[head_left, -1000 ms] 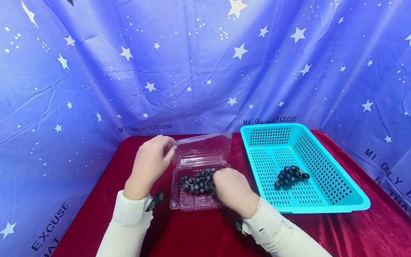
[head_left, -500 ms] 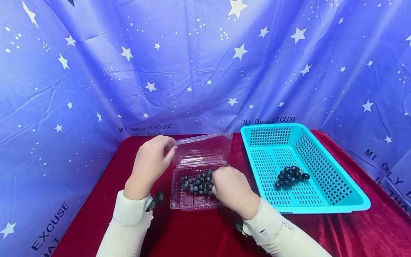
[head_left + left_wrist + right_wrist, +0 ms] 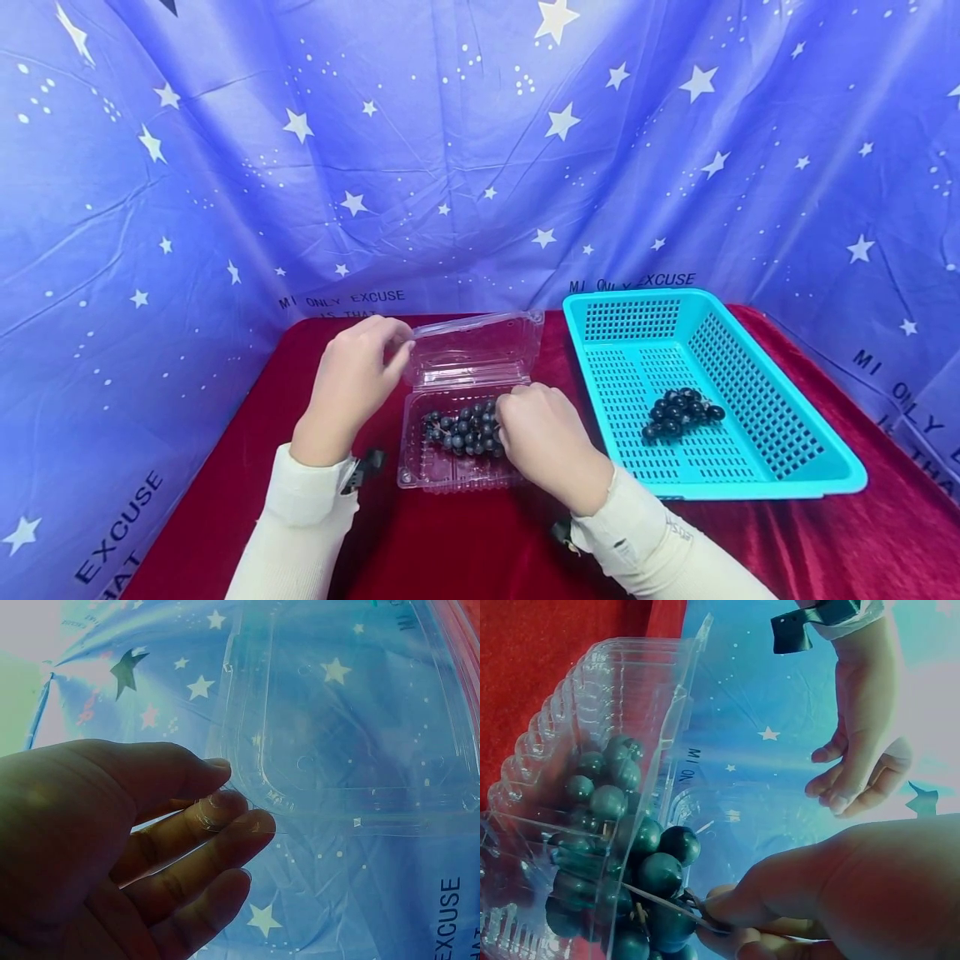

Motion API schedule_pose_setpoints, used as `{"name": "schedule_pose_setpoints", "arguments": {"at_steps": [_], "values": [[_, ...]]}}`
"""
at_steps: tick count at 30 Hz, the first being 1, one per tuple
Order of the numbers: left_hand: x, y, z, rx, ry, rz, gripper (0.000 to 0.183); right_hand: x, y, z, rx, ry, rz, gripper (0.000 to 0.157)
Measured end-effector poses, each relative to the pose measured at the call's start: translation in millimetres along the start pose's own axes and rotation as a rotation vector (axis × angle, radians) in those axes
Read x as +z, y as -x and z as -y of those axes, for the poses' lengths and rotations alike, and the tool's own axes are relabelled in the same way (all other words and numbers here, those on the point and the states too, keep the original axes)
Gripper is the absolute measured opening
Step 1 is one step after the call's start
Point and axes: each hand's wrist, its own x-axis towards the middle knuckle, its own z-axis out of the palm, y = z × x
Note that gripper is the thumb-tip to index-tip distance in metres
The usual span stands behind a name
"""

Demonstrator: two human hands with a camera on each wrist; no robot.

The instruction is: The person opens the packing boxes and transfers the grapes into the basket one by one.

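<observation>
In the head view a clear plastic clamshell box (image 3: 416,477) stands with its lid (image 3: 480,346) raised. A bunch of dark grapes (image 3: 467,429) lies in its base. My left hand (image 3: 351,385) pinches the lid's left corner; the left wrist view has thumb (image 3: 214,766) and forefinger at that clear corner. With thumb and forefinger, my right hand (image 3: 551,437) pinches the stem (image 3: 679,904) of the grapes, at the right part of the box. That hand hides the right end of the bunch in the head view.
To the right stands a turquoise plastic basket (image 3: 806,392) with a second bunch of dark grapes (image 3: 681,414) in it. Red velvet cloth (image 3: 450,550) covers the table. A blue star-patterned curtain (image 3: 450,150) hangs behind and at the sides.
My right hand has dipped a little, and the grapes have settled slightly lower in the box. The left hand and the lid stay nearly where they were.
</observation>
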Motion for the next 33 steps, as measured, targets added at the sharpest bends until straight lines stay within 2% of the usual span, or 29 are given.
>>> {"name": "schedule_pose_setpoints", "arguments": {"at_steps": [4, 10, 14, 28, 33], "values": [[-0.4, 0.3, -0.3, -0.003, 0.001, 0.000, 0.006, -2.8, -1, 0, -0.002, -0.007, -0.016, 0.025], [0.4, 0.1, -0.8, -0.004, 0.008, 0.002, 0.007, -6.7, -1, 0, -0.021, -0.025, -0.051, 0.032], [1.2, -0.2, -1.2, 0.002, 0.005, 0.000, 0.007, -8.7, -1, -1, -0.029, -0.037, -0.064, 0.031], [4.6, -0.4, -0.7, 0.021, 0.010, -0.059, 0.008, -16.2, 0, 0, -0.025, -0.094, -0.073, 0.014], [3.8, 0.0, 0.5, 0.021, 0.013, -0.076, 0.011, -18.7, 0, 1, -0.030, -0.101, -0.083, 0.013]]}}
